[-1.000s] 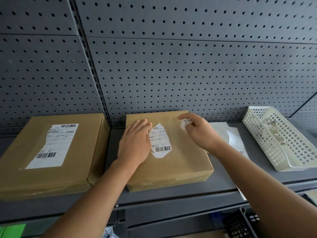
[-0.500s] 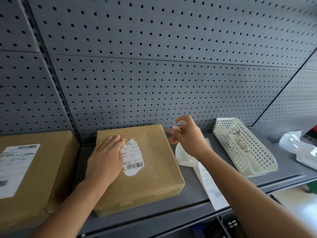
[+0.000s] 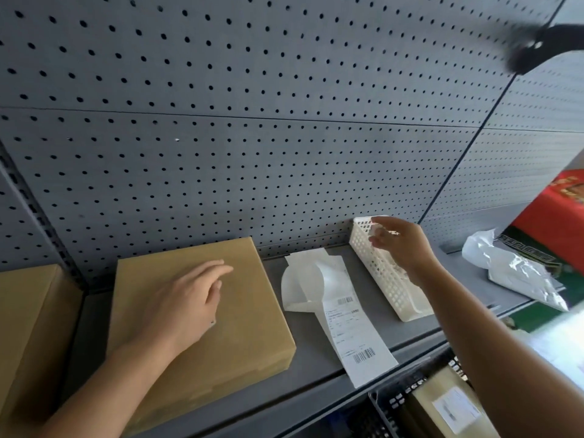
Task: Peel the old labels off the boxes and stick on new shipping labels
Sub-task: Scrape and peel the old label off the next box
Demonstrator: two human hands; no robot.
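Note:
A brown cardboard box [image 3: 249, 314] lies flat on the grey shelf [image 3: 319, 374]. My left hand [image 3: 186, 301] rests on its top with relaxed fingers and covers the torn remnant of the old label. My right hand [image 3: 404, 245] is raised over the far end of a white plastic basket [image 3: 388, 286]. Its thumb and forefinger pinch a small white scrap of peeled label [image 3: 377, 231], which is blurred. A strip of new shipping labels [image 3: 350, 330] with barcodes lies between box and basket, its lower end hanging past the shelf's front edge.
A second brown box [image 3: 28, 311] sits at the far left. Curled white backing paper [image 3: 300, 279] lies behind the label strip. A crumpled plastic bag [image 3: 518, 270] and a red carton [image 3: 556, 216] are at the right. A grey pegboard [image 3: 252, 153] backs the shelf. Below, a black crate [image 3: 398, 403] holds a labelled parcel.
My right hand carried the torn scrap from the box rightwards to above the basket. My left hand slid over the label remnant. The view swung right.

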